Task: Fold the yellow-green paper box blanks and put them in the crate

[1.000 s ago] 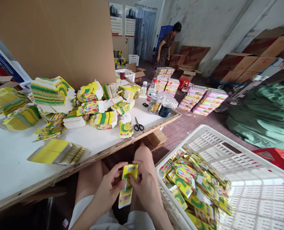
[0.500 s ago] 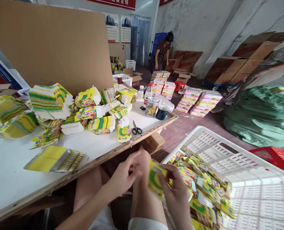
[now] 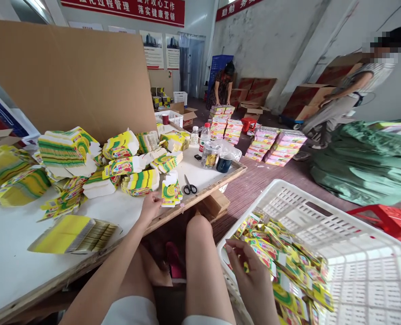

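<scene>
My left hand (image 3: 151, 206) stretches out to the table's front edge, fingertips against a small upright stack of flat yellow-green cartons (image 3: 170, 192); I see no grip on it. My right hand (image 3: 251, 270) hovers over the near-left corner of the white plastic basket (image 3: 325, 216), fingers loosely apart and holding nothing. The basket holds several folded yellow-green boxes (image 3: 288, 271). My bare knees are below the table edge.
Black scissors (image 3: 187, 186) lie beside the small stack. Heaps of flat cartons (image 3: 119, 158), bottles and a jar (image 3: 210, 153) crowd the white table (image 3: 24, 262). A big cardboard sheet (image 3: 78, 76) stands behind. Two other people, pink box stacks (image 3: 275, 144) and a green tarp (image 3: 366, 162) are beyond.
The folded box left my hands and went into the basket. My left hand rose from my lap to the carton stack on the table. My right hand now hangs empty over the basket.
</scene>
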Motion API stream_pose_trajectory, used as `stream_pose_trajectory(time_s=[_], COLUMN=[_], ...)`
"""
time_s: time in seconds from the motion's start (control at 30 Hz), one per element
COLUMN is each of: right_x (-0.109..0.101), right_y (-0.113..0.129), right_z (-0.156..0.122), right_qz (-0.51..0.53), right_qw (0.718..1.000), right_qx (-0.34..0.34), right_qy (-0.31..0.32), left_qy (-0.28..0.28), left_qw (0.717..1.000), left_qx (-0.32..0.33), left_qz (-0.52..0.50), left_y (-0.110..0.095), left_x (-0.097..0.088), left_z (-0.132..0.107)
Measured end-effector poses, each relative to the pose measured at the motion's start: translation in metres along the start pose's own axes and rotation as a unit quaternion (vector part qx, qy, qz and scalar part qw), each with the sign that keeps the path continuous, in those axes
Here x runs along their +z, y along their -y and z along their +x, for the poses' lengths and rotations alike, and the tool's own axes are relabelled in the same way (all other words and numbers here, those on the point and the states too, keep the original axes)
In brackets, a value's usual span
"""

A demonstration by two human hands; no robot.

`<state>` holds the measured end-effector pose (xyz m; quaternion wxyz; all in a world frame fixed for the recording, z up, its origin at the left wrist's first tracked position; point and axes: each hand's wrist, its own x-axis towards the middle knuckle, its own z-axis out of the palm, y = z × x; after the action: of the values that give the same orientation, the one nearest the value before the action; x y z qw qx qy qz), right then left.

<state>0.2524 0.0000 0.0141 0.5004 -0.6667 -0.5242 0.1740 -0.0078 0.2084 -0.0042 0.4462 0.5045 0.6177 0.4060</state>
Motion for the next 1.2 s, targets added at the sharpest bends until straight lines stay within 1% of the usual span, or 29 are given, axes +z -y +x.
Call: stream_pose_trajectory(time_s=[0.07, 0.1, 0.2, 0.27, 0.3, 0.37, 0.4, 0.43, 0.5, 0.6, 0.67, 0.7, 0.77, 0.83, 0.9, 0.93, 1.03, 1.2], right_x=[0.007, 0.012, 0.035, 0.051, 0.058, 0.067, 0.069, 0.07, 0.071, 0.071, 0.071, 0.072, 0.071, 0.071, 0.072, 0.073, 0.077, 0.083], right_y=[0.005, 0.007, 0.017, 0.027, 0.032, 0.043, 0.048, 0.051, 0.056, 0.061, 0.063, 0.064, 0.063, 0.061, 0.058, 0.057, 0.057, 0.059], right_z=[-0.001, -0.001, -0.006, -0.01, -0.011, -0.013, -0.014, -0.015, -0.018, -0.025, -0.029, -0.031, -0.033, -0.035, -0.037, -0.038, -0.041, -0.048], right_qz=[0.03, 0.049, 0.138, 0.228, 0.279, 0.357, 0.382, 0.398, 0.417, 0.442, 0.454, 0.453, 0.429, 0.382, 0.34, 0.329, 0.334, 0.341], right_qw=[0.999, 0.998, 0.986, 0.966, 0.95, 0.92, 0.908, 0.9, 0.888, 0.868, 0.86, 0.861, 0.876, 0.901, 0.92, 0.925, 0.924, 0.92], right_qx=[0.014, 0.027, 0.087, 0.121, 0.133, 0.15, 0.155, 0.157, 0.162, 0.167, 0.165, 0.163, 0.165, 0.169, 0.165, 0.162, 0.152, 0.154], right_qy=[0.018, 0.025, 0.036, 0.032, 0.044, 0.068, 0.079, 0.087, 0.104, 0.152, 0.167, 0.165, 0.145, 0.122, 0.105, 0.103, 0.105, 0.118], left_qy=[0.006, 0.008, 0.024, 0.052, 0.072, 0.128, 0.157, 0.184, 0.227, 0.281, 0.318, 0.333, 0.347, 0.346, 0.335, 0.325, 0.293, 0.216], left_qw=[0.999, 0.998, 0.991, 0.986, 0.983, 0.971, 0.964, 0.955, 0.931, 0.878, 0.844, 0.83, 0.817, 0.817, 0.83, 0.839, 0.861, 0.902], left_qx=[0.0, 0.005, 0.028, 0.035, 0.037, 0.04, 0.04, 0.039, 0.022, -0.031, -0.053, -0.057, -0.056, -0.056, -0.058, -0.057, -0.053, -0.049], left_qz=[-0.044, -0.067, -0.128, -0.152, -0.166, -0.197, -0.212, -0.231, -0.284, -0.386, -0.429, -0.443, -0.458, -0.457, -0.442, -0.433, -0.413, -0.371], left_y=[-0.004, -0.006, -0.011, -0.012, -0.012, -0.012, -0.012, -0.013, -0.012, -0.008, -0.005, -0.003, -0.003, -0.007, -0.013, -0.015, -0.019, -0.011], left_x=[-0.006, -0.008, -0.006, -0.001, 0.002, 0.005, 0.005, 0.004, 0.0, -0.004, -0.004, -0.003, -0.002, -0.001, -0.001, -0.002, -0.002, 0.004], left_z=[-0.015, -0.027, -0.079, -0.119, -0.137, -0.163, -0.171, -0.175, -0.174, -0.167, -0.165, -0.166, -0.168, -0.172, -0.174, -0.175, -0.175, -0.172])
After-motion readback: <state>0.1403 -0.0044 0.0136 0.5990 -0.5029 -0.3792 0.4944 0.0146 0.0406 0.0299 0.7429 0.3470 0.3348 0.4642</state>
